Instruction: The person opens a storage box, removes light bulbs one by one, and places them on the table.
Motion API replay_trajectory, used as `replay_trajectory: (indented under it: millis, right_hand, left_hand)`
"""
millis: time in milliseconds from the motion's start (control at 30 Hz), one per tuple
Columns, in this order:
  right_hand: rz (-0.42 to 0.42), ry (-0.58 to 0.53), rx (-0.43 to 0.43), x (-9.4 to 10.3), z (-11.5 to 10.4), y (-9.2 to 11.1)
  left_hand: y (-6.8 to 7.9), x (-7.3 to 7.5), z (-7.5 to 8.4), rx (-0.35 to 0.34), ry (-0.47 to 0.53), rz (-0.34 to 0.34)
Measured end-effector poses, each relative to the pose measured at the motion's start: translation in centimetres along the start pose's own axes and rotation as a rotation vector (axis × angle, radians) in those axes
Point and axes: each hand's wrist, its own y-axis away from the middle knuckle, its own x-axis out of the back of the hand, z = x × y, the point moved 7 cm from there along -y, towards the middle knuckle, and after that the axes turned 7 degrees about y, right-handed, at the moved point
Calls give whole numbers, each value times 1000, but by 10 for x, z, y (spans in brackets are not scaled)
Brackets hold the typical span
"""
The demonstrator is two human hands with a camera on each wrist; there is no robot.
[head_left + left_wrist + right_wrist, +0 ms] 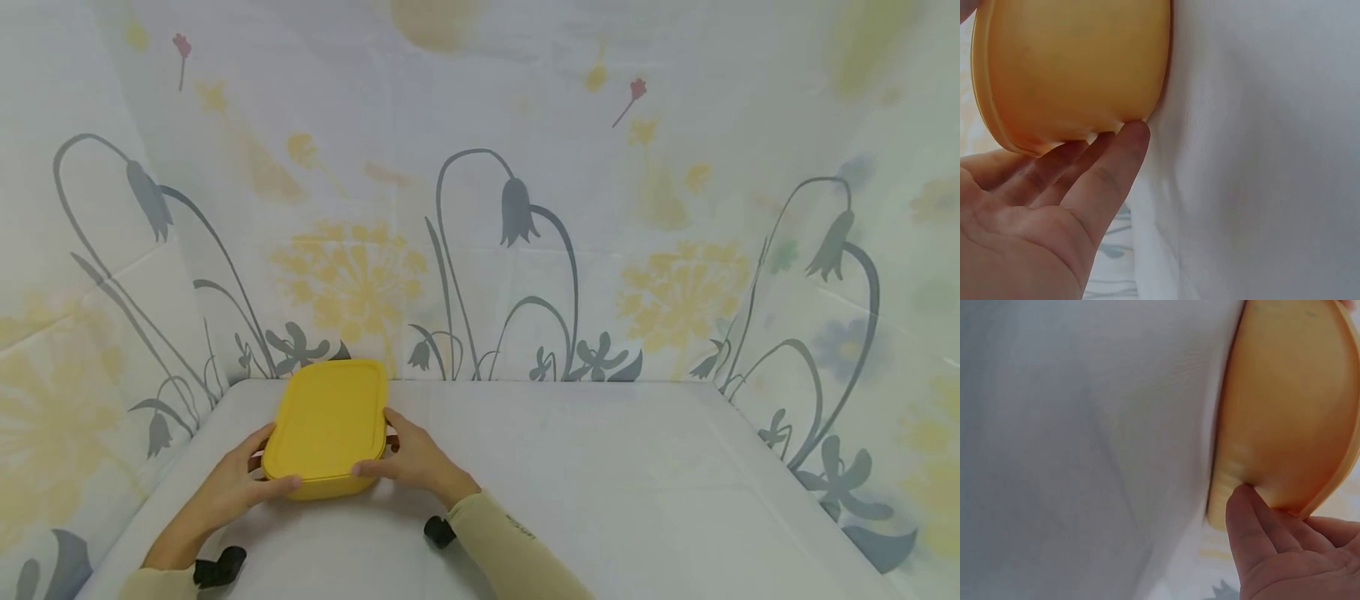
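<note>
A yellow plastic food container [327,417] with rounded corners and a matching lid is at the left of the white table. My left hand [242,483] grips its left side, thumb at the near corner and fingers along the wall. On the other side my right hand [415,454] holds it, thumb on the near right corner of the lid. In the left wrist view the fingertips of the left hand [1054,212] press low on the container wall [1079,69]. The right wrist view has the right hand's fingers [1254,531] against the opposite wall, close over the tabletop.
The white tabletop [600,475] stretches to the right of the container. Behind it and along both sides hangs a white cloth [480,100] printed with grey and yellow flowers. Black wrist mounts [220,567] show beside the beige sleeves [513,550].
</note>
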Motion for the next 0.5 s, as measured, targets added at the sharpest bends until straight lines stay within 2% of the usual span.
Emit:
replay_trajectory:
  millis: [500]
  right_hand:
    - [-27, -19, -20, 19, 12, 10]
  left_hand:
    - [-3, -20, 9, -37, 74, -3]
